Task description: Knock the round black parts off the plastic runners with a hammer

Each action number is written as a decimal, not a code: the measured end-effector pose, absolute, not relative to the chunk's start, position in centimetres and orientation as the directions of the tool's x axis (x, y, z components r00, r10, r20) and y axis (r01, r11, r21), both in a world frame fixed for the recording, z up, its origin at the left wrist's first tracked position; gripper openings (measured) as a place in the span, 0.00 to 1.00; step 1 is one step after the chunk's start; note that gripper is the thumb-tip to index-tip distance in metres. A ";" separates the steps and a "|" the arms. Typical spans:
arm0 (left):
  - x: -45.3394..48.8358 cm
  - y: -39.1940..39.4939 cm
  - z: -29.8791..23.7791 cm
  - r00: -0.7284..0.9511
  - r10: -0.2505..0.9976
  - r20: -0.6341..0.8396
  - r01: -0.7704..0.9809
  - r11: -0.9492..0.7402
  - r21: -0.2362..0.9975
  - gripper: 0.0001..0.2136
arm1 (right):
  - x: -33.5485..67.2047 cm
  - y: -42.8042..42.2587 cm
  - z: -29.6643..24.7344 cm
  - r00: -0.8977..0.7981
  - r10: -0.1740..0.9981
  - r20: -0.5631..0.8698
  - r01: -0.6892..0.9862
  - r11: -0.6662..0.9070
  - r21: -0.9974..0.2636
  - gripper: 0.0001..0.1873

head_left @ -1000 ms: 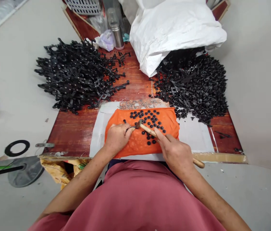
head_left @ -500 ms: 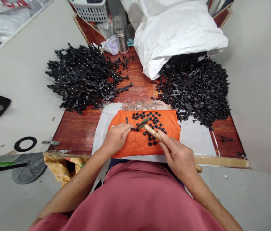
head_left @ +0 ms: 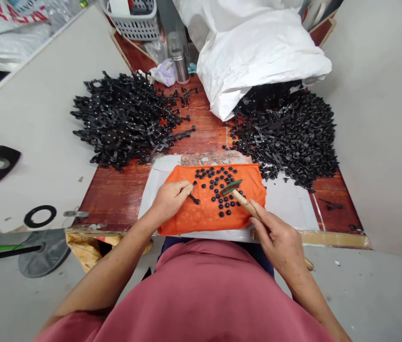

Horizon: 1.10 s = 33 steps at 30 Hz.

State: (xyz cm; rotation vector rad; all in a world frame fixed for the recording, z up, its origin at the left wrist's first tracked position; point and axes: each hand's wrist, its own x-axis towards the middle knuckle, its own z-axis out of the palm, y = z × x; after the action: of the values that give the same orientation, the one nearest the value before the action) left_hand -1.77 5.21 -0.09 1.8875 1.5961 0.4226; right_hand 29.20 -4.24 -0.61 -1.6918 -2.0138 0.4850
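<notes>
Hammer (head_left: 244, 202) is gripped by right hand (head_left: 280, 239), strip (head_left: 194, 199) by left hand (head_left: 168, 201), over orange cloth (head_left: 197, 218), reddish table (head_left: 115, 197), grey floor (head_left: 343, 285)

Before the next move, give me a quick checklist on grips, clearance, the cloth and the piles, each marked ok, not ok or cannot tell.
1. Hammer gripped by its handle in the right hand: ok.
2. Strap held in the left hand, one end sticking out: ok.
3. Left hand apart from the hammer's head: ok, a gap shows between them.
4. Strap's free end resting on the cloth: cannot tell, contact is unclear from above.
5. Area around the hammer's head free of discs: not ok, several show around it.
6. Left pile and right pile off the cloth: ok.
</notes>
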 end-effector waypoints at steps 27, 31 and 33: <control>-0.1 6.5 -0.1 0.341 0.929 -0.141 0.869 -0.255 0.424 0.19 | 28.9 -3.6 -0.7 -0.162 0.984 0.073 0.883 0.177 -0.434 0.24; -0.3 6.8 -0.2 0.368 0.914 -0.172 0.859 -0.263 0.440 0.19 | 28.0 -2.2 1.0 -0.221 0.967 0.129 0.900 0.253 -0.354 0.24; -0.3 6.9 -0.4 0.372 0.913 -0.170 0.856 -0.266 0.444 0.19 | 27.3 -1.5 1.7 -0.238 0.952 0.194 0.898 0.292 -0.329 0.24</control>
State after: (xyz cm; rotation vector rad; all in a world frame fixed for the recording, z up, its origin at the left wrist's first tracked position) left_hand -0.33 6.89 -0.40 2.1737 1.5272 0.1633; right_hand 27.27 -1.49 1.72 -1.6682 -2.2132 0.2102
